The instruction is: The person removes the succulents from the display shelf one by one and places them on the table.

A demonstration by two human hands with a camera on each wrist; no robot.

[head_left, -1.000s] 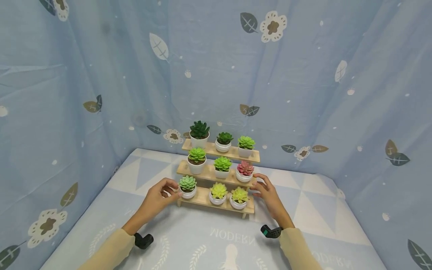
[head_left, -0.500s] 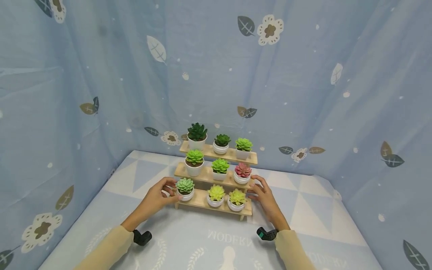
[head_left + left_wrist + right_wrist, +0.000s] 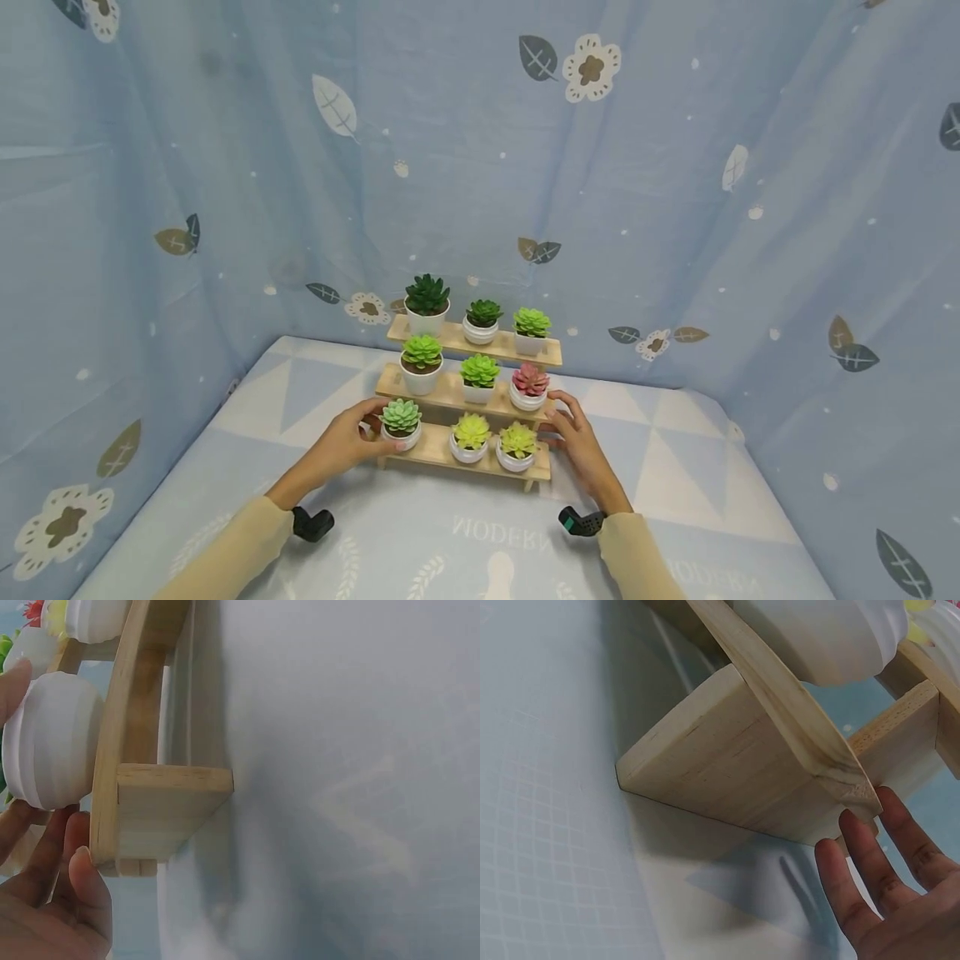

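Observation:
A three-tier wooden plant stand [image 3: 442,447] holds several small potted succulents. At the left end of its lowest tier is a pale green succulent in a round white pot [image 3: 401,422]. My left hand [image 3: 348,440] holds that pot, thumb in front and fingers behind. In the left wrist view, the thumb [image 3: 13,686] lies against the white pot [image 3: 56,742], and fingertips reach its other side beside the shelf end. My right hand [image 3: 581,437] is at the stand's right end by the pink succulent [image 3: 529,386]. Its extended fingers [image 3: 866,851] meet the wooden shelf edge in the right wrist view.
Two yellow-green succulents share the lowest tier, the nearer-right one [image 3: 517,446] close to the right hand. A tall dark green succulent [image 3: 427,304] stands top left. Blue patterned curtain [image 3: 480,150] rises behind the cloth-covered table [image 3: 420,533].
My left thumb and fingers have come further round the pale green succulent's pot. My right hand stays at the stand's right end. The whole head view has shifted slightly.

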